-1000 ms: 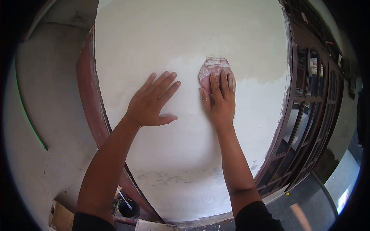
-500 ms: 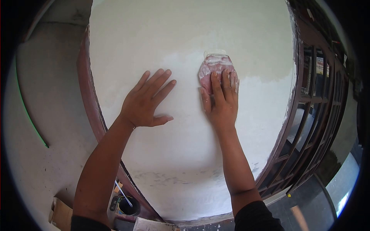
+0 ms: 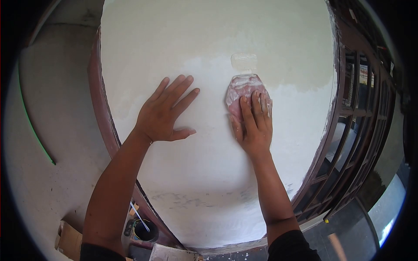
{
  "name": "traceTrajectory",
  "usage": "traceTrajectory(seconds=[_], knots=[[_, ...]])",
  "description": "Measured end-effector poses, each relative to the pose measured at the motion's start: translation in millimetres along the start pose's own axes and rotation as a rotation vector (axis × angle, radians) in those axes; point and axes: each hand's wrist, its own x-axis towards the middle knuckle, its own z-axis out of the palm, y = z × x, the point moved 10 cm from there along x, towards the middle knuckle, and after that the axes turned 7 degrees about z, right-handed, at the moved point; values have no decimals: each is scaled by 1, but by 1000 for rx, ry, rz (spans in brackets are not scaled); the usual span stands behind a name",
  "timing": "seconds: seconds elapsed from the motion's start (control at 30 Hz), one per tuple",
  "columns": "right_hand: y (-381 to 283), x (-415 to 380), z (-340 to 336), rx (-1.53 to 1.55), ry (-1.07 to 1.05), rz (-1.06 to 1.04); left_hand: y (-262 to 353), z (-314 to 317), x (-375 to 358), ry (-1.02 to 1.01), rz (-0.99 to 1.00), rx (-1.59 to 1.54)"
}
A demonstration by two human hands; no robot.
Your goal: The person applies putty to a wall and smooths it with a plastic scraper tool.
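My right hand point(image 3: 256, 130) presses a pink, flat putty spreader point(image 3: 244, 93) against the wall. White paste is smeared over the tool, and my fingers lie along its face with the thumb at its left edge. Just above it, a wet cream patch of putty point(image 3: 244, 61) sits on the wall. My left hand point(image 3: 163, 114) rests on the pale wall point(image 3: 209, 161) to the left, palm down, fingers spread and holding nothing. The wall's lower part is whiter than the grey-green upper part.
A dark frame point(image 3: 98, 87) edges the wall on the left, and a brown glazed door point(image 3: 348, 130) stands at the right. Below are a black bucket point(image 3: 146, 232) with a stick in it, a cardboard box point(image 3: 69, 241) and a whitish board point(image 3: 172, 253).
My right hand and the spreader have slid down the wall, uncovering more of the wet putty patch. My left hand has stayed almost in place.
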Motion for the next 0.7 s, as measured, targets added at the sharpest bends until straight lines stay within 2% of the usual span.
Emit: traceTrajectory(seconds=[0.07, 0.27, 0.43, 0.53, 0.7], knots=[[-1, -4, 0, 29, -10, -30, 0, 1, 0, 0, -4, 0], [-6, 54, 10, -1, 77, -20, 0, 1, 1, -10, -4, -13], [-6, 4, 8, 12, -56, -51, 0, 1, 1, -21, -3, 1], [-5, -5, -1, 25, -17, -66, 0, 0, 1, -9, 3, -2], [5, 41, 7, -18, 49, -7, 0, -1, 1, -9, -3, -20]])
